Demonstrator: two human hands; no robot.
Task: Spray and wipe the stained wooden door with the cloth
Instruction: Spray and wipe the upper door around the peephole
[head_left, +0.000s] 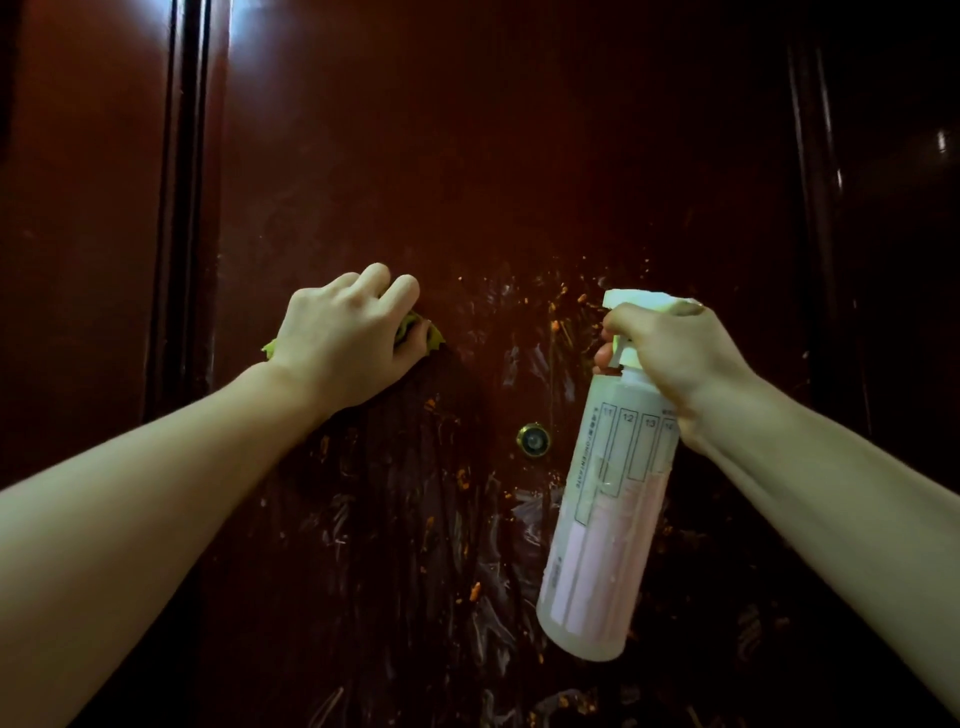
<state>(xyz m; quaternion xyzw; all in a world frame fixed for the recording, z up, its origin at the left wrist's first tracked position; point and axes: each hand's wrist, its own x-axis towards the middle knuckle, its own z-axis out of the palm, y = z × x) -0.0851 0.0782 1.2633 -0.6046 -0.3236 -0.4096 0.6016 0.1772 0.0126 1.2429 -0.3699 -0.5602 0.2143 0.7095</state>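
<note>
Door (493, 171) panelling in dark reddish-brown wood is filling the whole head view, and its brass peephole (532, 439) is sitting low in the middle, serving as the landmark. Orange stains (555, 326) are speckling the wood above and to the right of the peephole, more flecks are scattering below it, and pale wet smears (524, 512) are streaking the surface just beneath it and further down.

Up and to the left of the peephole, the left hand (345, 332) is pressing against the door with its fingers curled round a yellow-green cloth (415, 332); only small corners of the cloth are peeking out at the thumb side and by the wrist, so the cloth is lying bunched between the palm and the wood.

Just right of the peephole, the right hand (675, 353) is gripping a white spray bottle (608, 499) by its neck, with fingers wrapping over the trigger and the white nozzle head pointing left, above the peephole. The bottle is hanging tilted, its base swinging down and left, below the peephole. Pinkish liquid is filling roughly its lower half, and a printed label with numbered boxes is running along its side. Whether the trigger is being squeezed cannot be told.
</note>
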